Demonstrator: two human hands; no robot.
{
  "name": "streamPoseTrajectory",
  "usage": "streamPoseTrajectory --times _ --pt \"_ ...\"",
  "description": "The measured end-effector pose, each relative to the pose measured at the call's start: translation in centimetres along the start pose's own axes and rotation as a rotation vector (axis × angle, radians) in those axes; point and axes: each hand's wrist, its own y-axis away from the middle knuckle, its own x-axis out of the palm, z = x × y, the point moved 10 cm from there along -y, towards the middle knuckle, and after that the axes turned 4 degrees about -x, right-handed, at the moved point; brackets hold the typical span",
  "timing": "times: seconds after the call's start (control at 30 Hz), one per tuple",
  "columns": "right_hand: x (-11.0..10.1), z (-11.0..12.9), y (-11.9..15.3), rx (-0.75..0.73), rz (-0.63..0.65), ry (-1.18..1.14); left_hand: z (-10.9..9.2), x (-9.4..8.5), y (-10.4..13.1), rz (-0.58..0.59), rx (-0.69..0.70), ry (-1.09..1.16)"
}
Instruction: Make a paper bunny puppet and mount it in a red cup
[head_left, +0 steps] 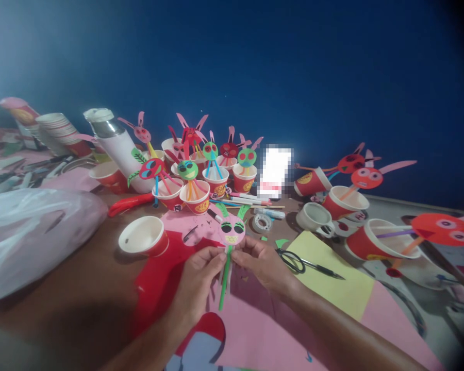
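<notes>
Between my two hands is a paper rabbit head point(235, 232), pale pink with green ears, dark eyes and a yellow mouth. A green stick point(225, 281) hangs down from its chin. My left hand point(203, 268) is closed, thumb and fingers pinching at the left side of the chin, by the top of the stick. My right hand point(261, 260) pinches the lower right edge of the head, thumb near the stick. The fingertips partly hide where head and stick meet. Red paper point(160, 278) and pink paper point(255, 330) lie below the hands.
Paper cups point(195, 198) bearing finished rabbit heads stand at the back. An empty cup point(143, 236) sits left, near a plastic bag point(34, 232). Right are a ceramic mug point(311, 216), yellow paper point(332, 263), scissors point(292, 260), a pen point(325, 270) and tape point(262, 222).
</notes>
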Motion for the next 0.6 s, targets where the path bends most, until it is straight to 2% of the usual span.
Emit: streamPoseTrajectory --times 0.4,0.6 --pt "-0.1 0.3 0.2 0.019 -0.031 0.020 0.2 -0.2 -0.3 -0.006 0.013 -0.040" --pt "-0.2 0.3 0.2 0.020 -0.045 0.020 -0.2 0.8 0.1 0.058 0.004 0.067"
